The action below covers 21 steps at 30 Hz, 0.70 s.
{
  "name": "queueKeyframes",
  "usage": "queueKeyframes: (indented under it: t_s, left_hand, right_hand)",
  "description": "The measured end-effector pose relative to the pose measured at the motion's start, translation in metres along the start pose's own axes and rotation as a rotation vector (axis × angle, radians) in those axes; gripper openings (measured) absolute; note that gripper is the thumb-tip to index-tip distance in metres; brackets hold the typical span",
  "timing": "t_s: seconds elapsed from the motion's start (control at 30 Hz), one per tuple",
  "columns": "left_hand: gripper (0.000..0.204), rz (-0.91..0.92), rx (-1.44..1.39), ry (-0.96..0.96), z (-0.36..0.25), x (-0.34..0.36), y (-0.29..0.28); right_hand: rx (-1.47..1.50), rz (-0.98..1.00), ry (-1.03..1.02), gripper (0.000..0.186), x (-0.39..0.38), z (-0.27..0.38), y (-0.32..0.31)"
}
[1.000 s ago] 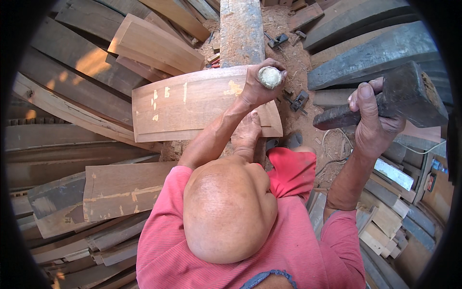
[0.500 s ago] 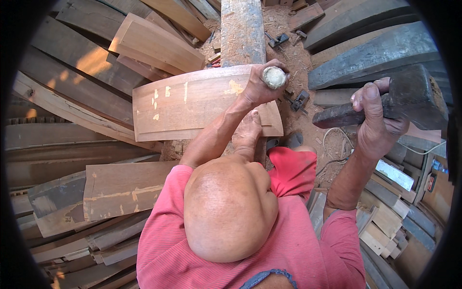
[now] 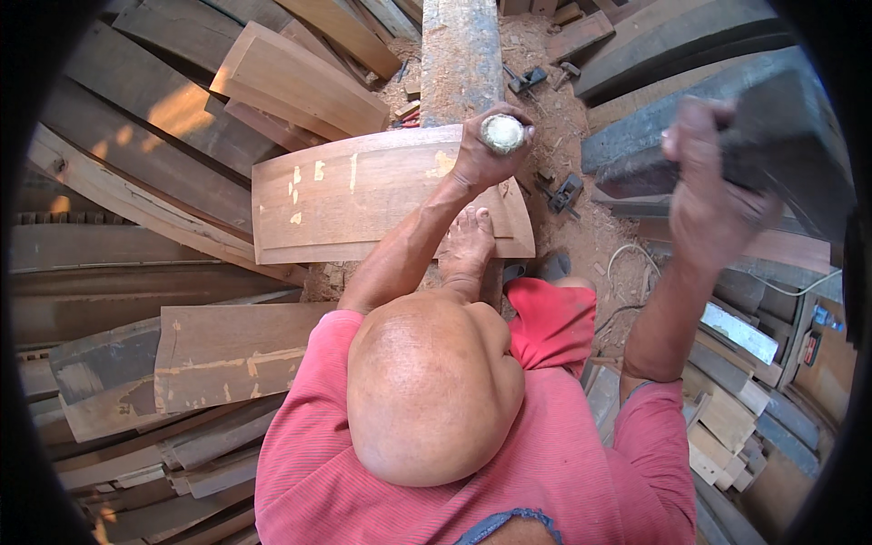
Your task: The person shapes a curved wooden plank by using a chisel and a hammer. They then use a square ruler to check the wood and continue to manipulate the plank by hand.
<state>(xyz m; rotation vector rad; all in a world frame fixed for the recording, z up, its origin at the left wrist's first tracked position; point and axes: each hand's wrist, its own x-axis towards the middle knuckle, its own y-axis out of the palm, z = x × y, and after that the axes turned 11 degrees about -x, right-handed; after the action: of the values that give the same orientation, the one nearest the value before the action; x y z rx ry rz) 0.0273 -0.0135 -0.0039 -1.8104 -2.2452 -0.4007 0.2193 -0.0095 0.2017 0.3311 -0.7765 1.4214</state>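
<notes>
My left hand (image 3: 481,154) is closed around an upright tool handle (image 3: 502,134), whose pale round top faces the camera; the tool's lower end is hidden. It is over the right part of a curved wooden board (image 3: 345,209) with pale patches. A bare foot (image 3: 465,245) presses on that board below the hand. My right hand (image 3: 708,195) grips a dark, heavy block-headed mallet (image 3: 786,136), raised at the right and blurred by motion.
The board lies across a sawdust-covered beam (image 3: 454,64). Hand planes (image 3: 563,195) and cords (image 3: 627,259) lie among shavings on the floor (image 3: 590,236). Stacked planks (image 3: 154,127) surround the work at left and right. A bald head (image 3: 427,381) and red clothing fill the lower middle.
My right hand and the mallet have moved upward and blurred in the last half second. My left hand with the handle has shifted slightly up and left over the board.
</notes>
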Motion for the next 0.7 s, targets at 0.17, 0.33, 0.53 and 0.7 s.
queueKeyframes:
  t_s: [0.17, 0.33, 0.53, 0.7]
  left_hand:
    - [0.017, 0.031, 0.035, 0.055, -0.002, -0.004, 0.004]
    - [0.023, 0.065, 0.012, 0.111, -0.010, -0.015, 0.011]
    - [0.014, 0.064, 0.023, 0.037, -0.006, -0.021, 0.003]
    - [0.016, 0.078, -0.009, 0.043, 0.005, -0.030, -0.001]
  right_hand:
    - [-0.514, 0.525, -0.140, 0.020, -0.025, -0.050, 0.024]
    - [-0.721, 0.754, -0.156, 0.015, -0.031, -0.071, 0.024]
    - [-0.169, 0.165, -0.117, 0.016, 0.001, -0.001, 0.017]
    - [-0.375, 0.310, -0.430, 0.011, -0.012, -0.012, 0.010]
